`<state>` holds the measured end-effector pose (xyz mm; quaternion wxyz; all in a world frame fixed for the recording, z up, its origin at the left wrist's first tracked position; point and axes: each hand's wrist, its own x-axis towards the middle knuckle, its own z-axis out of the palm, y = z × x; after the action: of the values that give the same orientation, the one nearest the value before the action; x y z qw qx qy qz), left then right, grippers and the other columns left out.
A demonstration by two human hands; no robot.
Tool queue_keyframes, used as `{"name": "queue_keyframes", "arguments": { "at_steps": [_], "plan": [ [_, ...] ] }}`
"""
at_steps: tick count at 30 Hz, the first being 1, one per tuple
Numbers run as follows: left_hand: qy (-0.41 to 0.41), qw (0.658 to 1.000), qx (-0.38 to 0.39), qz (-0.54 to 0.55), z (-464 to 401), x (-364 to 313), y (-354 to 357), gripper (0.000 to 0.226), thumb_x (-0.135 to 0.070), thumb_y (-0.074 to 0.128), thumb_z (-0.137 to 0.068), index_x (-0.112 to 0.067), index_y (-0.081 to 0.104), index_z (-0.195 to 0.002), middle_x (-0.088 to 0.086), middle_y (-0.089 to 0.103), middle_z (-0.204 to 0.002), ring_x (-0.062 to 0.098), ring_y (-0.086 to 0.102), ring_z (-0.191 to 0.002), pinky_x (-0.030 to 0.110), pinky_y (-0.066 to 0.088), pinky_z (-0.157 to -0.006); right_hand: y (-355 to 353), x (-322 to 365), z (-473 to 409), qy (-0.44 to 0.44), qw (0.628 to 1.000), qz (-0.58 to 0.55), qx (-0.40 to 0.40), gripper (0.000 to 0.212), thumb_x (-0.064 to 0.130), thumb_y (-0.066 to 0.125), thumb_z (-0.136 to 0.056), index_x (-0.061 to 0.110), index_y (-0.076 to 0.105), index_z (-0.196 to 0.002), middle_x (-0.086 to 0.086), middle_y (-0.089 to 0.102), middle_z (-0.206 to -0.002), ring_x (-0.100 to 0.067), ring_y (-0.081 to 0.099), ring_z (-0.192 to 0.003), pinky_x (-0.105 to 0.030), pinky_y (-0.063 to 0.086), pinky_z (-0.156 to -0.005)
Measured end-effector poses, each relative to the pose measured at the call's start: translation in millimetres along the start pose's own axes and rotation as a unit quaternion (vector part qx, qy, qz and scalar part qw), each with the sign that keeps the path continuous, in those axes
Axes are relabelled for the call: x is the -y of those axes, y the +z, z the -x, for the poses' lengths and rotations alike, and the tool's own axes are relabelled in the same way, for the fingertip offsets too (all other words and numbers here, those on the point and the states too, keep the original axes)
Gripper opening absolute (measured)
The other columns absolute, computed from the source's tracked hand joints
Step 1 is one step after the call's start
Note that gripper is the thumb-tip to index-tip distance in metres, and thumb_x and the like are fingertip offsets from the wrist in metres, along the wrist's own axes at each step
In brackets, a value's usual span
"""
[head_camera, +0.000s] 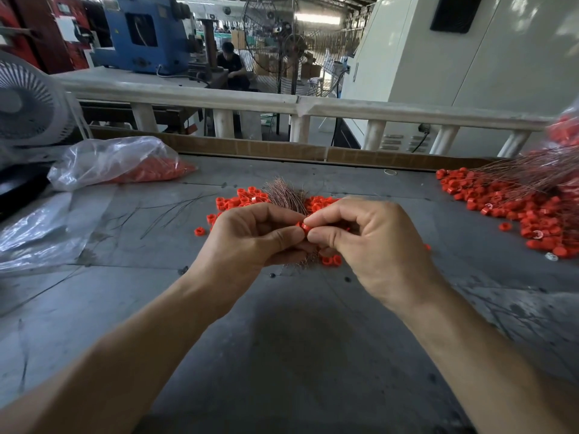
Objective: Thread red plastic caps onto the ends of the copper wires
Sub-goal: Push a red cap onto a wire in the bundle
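Left hand (250,236): curled at the centre of the frame; a red cap (303,227) is pinched between thumb and forefinger, and a bundle of copper wires (286,195) appears to be gripped in the lower fingers, though the grip itself is hidden.
Right hand (366,242): fingers are bent inward; the same red cap is touched by thumb and forefinger tips from the right side. Whether a wire end is held there cannot be told.
Red cap: held between the two hands, just above the grey table (297,339).
Copper wires: fanned upward behind the left hand's knuckles, with ends seen below the hands as well.
Loose caps (241,200): scattered on the table just behind and beside the hands.
Capped pile (513,202): heaped at the right edge of the frame, with thin wires laid across it.
Plastic bag (119,162): laid at the upper left of the table, partly filled with red caps.
Fan (28,104): stood at the far left edge.
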<state>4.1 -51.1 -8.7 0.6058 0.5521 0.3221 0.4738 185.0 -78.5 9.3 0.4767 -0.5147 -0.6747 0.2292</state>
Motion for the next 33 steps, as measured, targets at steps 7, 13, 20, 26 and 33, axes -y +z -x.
{"name": "queue_keyframes", "arguments": {
  "at_steps": [7,13,20,26,33],
  "plan": [
    [0.008,1.0,-0.002,0.004,0.1,-1.6,1.1,0.023,-0.011,0.074,-0.075,-0.005,0.073,-0.097,0.019,0.077,-0.092,0.026,0.076,-0.087,0.029,0.062,-0.076,1.0,-1.3,2.0,-0.017,0.999,0.037,-0.028,0.01,0.019,0.081,-0.085,0.027,0.079,-0.089,0.013,0.074,-0.081,-0.006,0.071,-0.078,-0.032,0.061,-0.073],
    [0.021,1.0,-0.002,-0.022,0.6,-1.2,1.2,0.018,-0.012,0.075,-0.076,-0.009,0.076,-0.094,0.017,0.077,-0.091,0.027,0.076,-0.087,0.03,0.062,-0.078,2.6,-0.2,2.9,-0.043,0.997,0.052,-0.034,0.01,0.015,0.083,-0.083,0.023,0.08,-0.087,0.011,0.073,-0.082,-0.007,0.069,-0.08,-0.028,0.058,-0.074],
    [0.016,1.0,-0.023,-0.007,1.1,-1.0,0.1,0.029,-0.012,0.073,-0.076,0.001,0.072,-0.102,0.021,0.076,-0.092,0.029,0.076,-0.088,0.031,0.062,-0.077,5.5,4.1,4.4,-0.119,0.988,0.097,-0.032,0.013,0.004,0.08,-0.084,0.014,0.082,-0.092,0.009,0.073,-0.091,-0.004,0.068,-0.089,-0.014,0.052,-0.082],
    [-0.004,0.999,-0.037,0.026,0.3,-0.8,1.6,0.029,-0.014,0.074,-0.073,-0.001,0.073,-0.098,0.022,0.076,-0.089,0.027,0.076,-0.083,0.03,0.063,-0.074,7.1,5.7,6.0,-0.127,0.984,0.123,-0.038,0.013,0.007,0.079,-0.086,0.015,0.08,-0.096,0.009,0.071,-0.093,-0.003,0.065,-0.09,-0.01,0.048,-0.08],
    [-0.076,0.992,-0.024,0.093,-0.3,3.4,1.8,0.031,-0.015,0.072,-0.077,0.002,0.072,-0.103,0.024,0.072,-0.099,0.031,0.071,-0.092,0.042,0.06,-0.09,17.6,9.5,10.9,-0.133,0.949,0.278,-0.062,0.014,0.025,0.079,-0.084,0.025,0.07,-0.095,0.013,0.062,-0.095,-0.004,0.055,-0.088,-0.014,0.039,-0.07]
  ]
}}
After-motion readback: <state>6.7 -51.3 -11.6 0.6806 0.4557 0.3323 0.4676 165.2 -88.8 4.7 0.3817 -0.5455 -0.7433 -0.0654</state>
